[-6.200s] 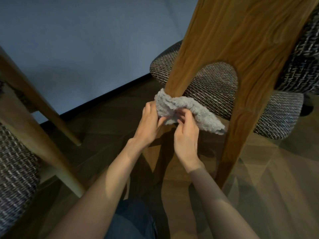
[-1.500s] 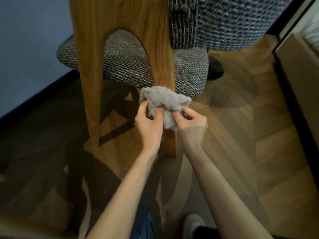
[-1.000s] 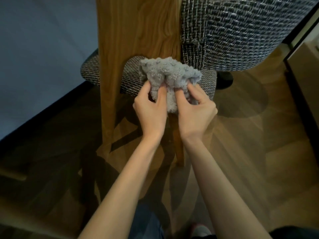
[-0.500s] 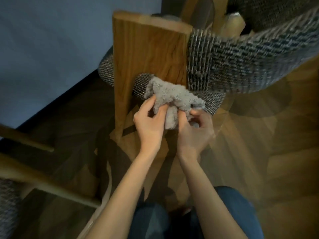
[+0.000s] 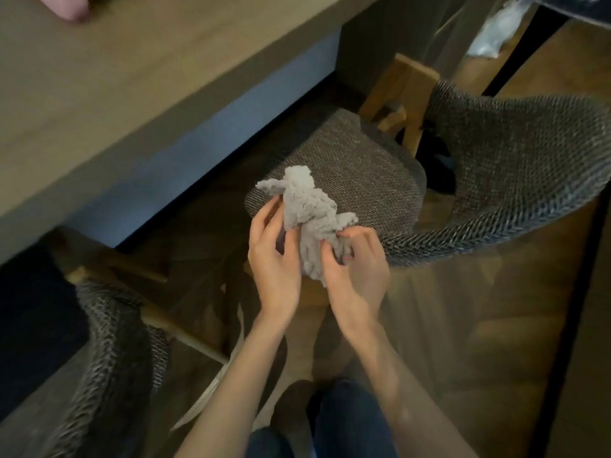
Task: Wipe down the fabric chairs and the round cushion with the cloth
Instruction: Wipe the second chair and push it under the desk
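Observation:
A crumpled grey cloth [image 5: 305, 206] hangs between both hands, just above the near corner of a grey woven chair seat [image 5: 360, 173]. My left hand [image 5: 272, 256] holds the cloth's left side with thumb and fingers. My right hand [image 5: 355, 262] pinches its lower right part with curled fingers. The chair's curved fabric backrest [image 5: 515, 166] wraps round to the right. A second fabric chair [image 5: 112, 345] stands at the lower left, its wooden frame showing. No round cushion is in view.
A wooden tabletop [image 5: 132, 61] runs across the upper left, with a pink object [image 5: 71, 6] at its far edge. Wooden floor [image 5: 479, 342] lies to the right. My legs in dark trousers [image 5: 347, 424] are at the bottom.
The view has risen from beside the chair's wooden leg to above the seat. Both hands still hold the cloth, now over the seat's front corner. The tabletop has come into view.

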`<state>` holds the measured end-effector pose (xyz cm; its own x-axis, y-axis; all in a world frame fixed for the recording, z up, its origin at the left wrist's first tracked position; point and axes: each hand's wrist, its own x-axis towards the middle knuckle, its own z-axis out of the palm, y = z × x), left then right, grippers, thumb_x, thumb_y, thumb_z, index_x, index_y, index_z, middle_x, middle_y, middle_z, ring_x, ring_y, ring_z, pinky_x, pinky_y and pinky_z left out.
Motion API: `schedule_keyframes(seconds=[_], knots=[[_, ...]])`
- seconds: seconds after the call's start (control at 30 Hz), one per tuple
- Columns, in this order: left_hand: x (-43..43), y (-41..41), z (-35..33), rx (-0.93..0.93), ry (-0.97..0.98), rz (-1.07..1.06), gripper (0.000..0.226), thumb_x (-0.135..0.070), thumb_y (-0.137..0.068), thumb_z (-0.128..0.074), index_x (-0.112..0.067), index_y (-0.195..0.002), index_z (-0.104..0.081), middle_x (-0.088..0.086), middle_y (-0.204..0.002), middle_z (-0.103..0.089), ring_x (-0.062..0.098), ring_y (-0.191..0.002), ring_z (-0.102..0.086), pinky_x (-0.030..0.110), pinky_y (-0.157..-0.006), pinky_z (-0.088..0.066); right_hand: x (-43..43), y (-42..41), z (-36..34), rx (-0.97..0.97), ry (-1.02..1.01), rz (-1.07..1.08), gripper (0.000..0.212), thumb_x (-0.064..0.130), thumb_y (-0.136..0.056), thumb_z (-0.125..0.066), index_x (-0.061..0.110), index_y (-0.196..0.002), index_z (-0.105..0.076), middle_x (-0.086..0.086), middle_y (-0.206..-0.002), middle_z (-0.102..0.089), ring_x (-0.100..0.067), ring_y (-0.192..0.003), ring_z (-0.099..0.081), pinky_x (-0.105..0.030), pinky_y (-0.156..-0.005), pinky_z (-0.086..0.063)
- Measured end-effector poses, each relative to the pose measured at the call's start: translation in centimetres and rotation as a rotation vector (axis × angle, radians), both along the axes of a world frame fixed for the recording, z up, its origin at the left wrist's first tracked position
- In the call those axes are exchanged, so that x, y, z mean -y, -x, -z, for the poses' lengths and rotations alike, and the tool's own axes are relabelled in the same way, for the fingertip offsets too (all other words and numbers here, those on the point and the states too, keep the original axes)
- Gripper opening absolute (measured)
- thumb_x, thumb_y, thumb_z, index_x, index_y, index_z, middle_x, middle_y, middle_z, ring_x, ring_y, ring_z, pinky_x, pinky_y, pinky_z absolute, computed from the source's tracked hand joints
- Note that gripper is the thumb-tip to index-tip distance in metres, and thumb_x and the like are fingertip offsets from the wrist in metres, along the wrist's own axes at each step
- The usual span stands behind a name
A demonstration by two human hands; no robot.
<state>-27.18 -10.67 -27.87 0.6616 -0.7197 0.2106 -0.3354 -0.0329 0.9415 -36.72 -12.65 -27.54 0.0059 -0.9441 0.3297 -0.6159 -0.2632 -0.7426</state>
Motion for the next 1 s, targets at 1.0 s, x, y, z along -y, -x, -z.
schedule_keyframes(seconds=[1.0], knots=[[11.4, 19.8, -9.1, 0.244, -0.577, 0.673, 0.048, -0.026, -0.093, -0.061, -0.018, -0.139, -0.050, 0.005, -0.140, -0.051, 0.026, -0.121, -0.043, 0.022, -0.100, -0.027, 12.5, 25.1, -15.2, -0.353, -0.305, 0.173, 0.021, 0.014, -0.089, -0.064, 0.012, -0.110, -0.069, -0.007, -0.110, -0.064, -0.027, -0.091, -0.062, -0.039, -0.076, -0.052]])
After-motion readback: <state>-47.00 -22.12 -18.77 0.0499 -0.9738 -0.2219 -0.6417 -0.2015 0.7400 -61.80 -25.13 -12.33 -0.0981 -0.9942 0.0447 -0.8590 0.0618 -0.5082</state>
